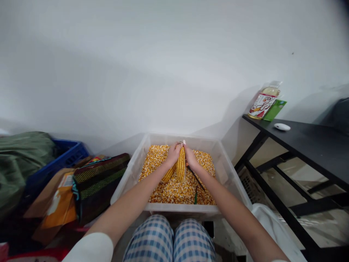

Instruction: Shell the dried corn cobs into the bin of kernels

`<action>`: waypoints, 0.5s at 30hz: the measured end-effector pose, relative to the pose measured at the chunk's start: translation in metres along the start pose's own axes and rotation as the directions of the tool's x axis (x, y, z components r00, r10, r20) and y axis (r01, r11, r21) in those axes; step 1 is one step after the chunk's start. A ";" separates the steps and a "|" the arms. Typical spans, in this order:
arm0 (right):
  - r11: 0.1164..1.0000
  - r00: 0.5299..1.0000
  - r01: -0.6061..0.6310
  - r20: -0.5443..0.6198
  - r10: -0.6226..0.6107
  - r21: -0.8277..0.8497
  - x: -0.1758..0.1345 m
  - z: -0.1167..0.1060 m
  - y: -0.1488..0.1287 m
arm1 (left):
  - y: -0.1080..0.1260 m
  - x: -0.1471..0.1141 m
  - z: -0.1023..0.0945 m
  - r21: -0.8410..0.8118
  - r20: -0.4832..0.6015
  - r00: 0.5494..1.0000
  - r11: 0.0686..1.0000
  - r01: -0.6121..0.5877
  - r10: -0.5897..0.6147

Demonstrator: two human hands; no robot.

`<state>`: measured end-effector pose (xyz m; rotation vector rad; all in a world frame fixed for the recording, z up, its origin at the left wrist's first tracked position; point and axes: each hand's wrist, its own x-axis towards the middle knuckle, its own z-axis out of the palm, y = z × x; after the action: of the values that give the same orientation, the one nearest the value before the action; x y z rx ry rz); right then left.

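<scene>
Corn cob stands nearly upright between the two hands, its lower end down in the loose kernels that fill the clear plastic bin just in front of the person's knees. The left hand is wrapped around the top of the cob from one side and the right hand closes on it from the other, both grasping it near the tip. A second cob lies slanted in the kernels just below the left hand, and a thin dark stick lies under the right wrist. The work looks to be mid-shelling, with this cob's rows mostly full. Stripping it would likely call for a firm twist or thumb push over the bin. Off beyond the right hand, a bottle stands on a black table.
</scene>
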<state>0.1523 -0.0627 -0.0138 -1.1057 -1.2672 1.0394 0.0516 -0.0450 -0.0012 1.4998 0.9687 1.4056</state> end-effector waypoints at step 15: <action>0.984 0.985 -0.052 0.152 0.078 -0.168 -0.004 -0.015 -0.016 | -0.005 0.008 -0.004 -0.076 0.009 0.999 0.996 0.037 -0.036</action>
<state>0.1664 -0.0703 0.0014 -1.2151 -1.4731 1.1053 0.0478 -0.0352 -0.0032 1.4233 0.9235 1.3947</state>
